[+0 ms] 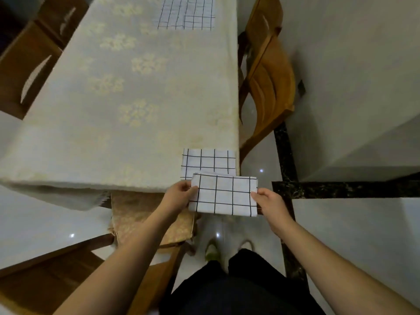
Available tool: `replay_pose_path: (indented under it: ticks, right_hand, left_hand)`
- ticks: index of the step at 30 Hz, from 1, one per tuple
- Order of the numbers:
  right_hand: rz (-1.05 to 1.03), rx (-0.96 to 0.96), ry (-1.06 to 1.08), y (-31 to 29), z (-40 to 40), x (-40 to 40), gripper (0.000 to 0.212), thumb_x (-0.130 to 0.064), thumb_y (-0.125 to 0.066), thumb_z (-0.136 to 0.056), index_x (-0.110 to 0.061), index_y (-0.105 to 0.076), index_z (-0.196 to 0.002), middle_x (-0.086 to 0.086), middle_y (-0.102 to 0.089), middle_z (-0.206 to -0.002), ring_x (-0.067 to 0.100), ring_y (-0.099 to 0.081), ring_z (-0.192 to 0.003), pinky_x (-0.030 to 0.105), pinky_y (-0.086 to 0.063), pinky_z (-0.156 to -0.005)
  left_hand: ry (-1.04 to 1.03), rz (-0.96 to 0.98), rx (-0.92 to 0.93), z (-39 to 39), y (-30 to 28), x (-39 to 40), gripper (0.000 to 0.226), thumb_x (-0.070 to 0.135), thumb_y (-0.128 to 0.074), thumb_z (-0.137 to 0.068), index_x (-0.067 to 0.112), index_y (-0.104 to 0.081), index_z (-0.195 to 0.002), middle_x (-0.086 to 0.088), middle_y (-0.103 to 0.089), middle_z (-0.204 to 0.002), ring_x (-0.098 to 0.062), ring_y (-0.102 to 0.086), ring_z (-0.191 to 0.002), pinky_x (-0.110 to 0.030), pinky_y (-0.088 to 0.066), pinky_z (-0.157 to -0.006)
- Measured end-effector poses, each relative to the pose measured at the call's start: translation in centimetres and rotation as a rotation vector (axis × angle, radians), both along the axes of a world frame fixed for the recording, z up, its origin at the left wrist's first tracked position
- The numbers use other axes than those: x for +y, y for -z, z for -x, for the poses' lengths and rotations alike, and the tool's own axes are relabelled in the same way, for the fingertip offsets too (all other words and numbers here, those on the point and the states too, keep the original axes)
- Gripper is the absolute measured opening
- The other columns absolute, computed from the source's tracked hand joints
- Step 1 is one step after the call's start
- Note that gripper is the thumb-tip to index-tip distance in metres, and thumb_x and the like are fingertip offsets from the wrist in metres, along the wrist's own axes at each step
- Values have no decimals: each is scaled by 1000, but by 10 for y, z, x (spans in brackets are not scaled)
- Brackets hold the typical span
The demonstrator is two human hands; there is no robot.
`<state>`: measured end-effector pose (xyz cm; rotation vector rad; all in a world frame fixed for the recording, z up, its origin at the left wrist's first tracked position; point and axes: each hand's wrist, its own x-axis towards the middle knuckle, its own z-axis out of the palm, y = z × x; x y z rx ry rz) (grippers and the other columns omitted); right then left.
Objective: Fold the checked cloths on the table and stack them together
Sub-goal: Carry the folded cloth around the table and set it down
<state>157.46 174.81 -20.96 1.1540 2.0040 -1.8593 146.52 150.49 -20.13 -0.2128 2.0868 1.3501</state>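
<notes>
A folded white cloth with a dark check (223, 195) hangs in the air just off the table's near right corner. My left hand (179, 195) pinches its left edge and my right hand (269, 202) pinches its right edge. Just behind it, a second folded checked cloth (209, 162) lies flat on the table's near right corner, partly hidden by the held one. At the table's far end lies a third checked cloth (186, 13), larger and cut off by the frame's top.
The table (127, 92) wears a pale floral tablecloth. Wooden chairs stand at the right (268, 80), the left (27, 60) and the near end, where a cushioned seat (136, 214) sits under the table's edge. My legs and feet are on the tiled floor below.
</notes>
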Motion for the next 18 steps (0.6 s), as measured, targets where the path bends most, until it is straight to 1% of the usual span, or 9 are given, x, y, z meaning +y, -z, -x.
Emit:
replay_pose_path:
  ticks: [2, 5, 7, 9, 11, 12, 14, 16, 18]
  right_hand:
    - [25, -4, -35, 3, 18, 3, 15, -18, -59, -95, -10, -66, -105, 5, -73, -95, 15, -69, -83, 19, -51, -62]
    - [44, -18, -121, 8, 46, 10, 15, -18, -57, -95, -12, -64, -107, 7, -72, -97, 18, -69, -84, 24, -53, -64]
    - [23, -29, -179, 10, 65, 13, 10, -17, -58, -94, -13, -65, -100, 7, -70, -94, 19, -66, -82, 27, -52, -68]
    - [-24, -32, -222, 13, 82, 16, 5, -15, -61, -93, -14, -65, -90, 7, -69, -91, 19, -63, -79, 29, -50, -71]
    - [-56, -45, -271, 14, 97, 19, 7, -15, -62, -92, -11, -66, -95, 8, -69, -93, 19, -63, -81, 27, -48, -69]
    - [-79, -58, -298, 16, 104, 20, 11, -17, -63, -91, -10, -67, -99, 7, -69, -95, 20, -64, -85, 27, -50, -71]
    - [-116, -78, -306, 19, 115, 21, 17, -19, -66, -89, -9, -67, -103, 6, -69, -97, 22, -64, -90, 33, -52, -80]
    - [-157, -92, -296, 23, 125, 21, 19, -20, -69, -87, -8, -68, -101, 5, -69, -94, 21, -64, -88, 33, -51, -80]
    - [-189, -110, -300, 27, 135, 20, 20, -23, -71, -85, -9, -69, -99, 5, -70, -91, 22, -65, -87, 35, -52, -81]
  left_hand:
    - [-43, 41, 11, 9, 5, 1, 15, 27, -60, -93, 13, -67, -95, -1, -68, -86, -16, -63, -77, -27, -49, -63]
    - [-110, 102, 41, 21, 7, 7, 18, 27, -59, -93, 11, -67, -93, -7, -68, -88, -21, -62, -78, -32, -49, -67]
    - [-142, 160, 61, 31, 6, 11, 18, 27, -58, -94, 10, -67, -94, -8, -69, -90, -22, -62, -79, -34, -50, -66]
    - [-156, 217, 71, 41, 7, 14, 18, 26, -59, -94, 10, -67, -95, -8, -69, -90, -25, -63, -82, -36, -51, -68]
    - [-143, 299, 99, 53, 8, 18, 19, 28, -60, -93, 11, -68, -97, -7, -70, -91, -26, -64, -86, -39, -52, -75]
    - [-129, 348, 116, 58, 9, 18, 19, 29, -60, -92, 12, -68, -98, -5, -70, -91, -25, -64, -86, -39, -52, -77]
    - [-127, 404, 162, 69, 8, 20, 17, 30, -62, -91, 15, -67, -98, -2, -69, -88, -22, -62, -83, -33, -48, -72]
    - [-139, 417, 202, 80, 7, 22, 17, 31, -63, -90, 16, -66, -97, 1, -67, -83, -19, -61, -78, -29, -42, -66]
    - [-150, 428, 223, 88, 9, 22, 17, 31, -64, -89, 14, -67, -93, 1, -66, -79, -19, -60, -74, -28, -40, -63]
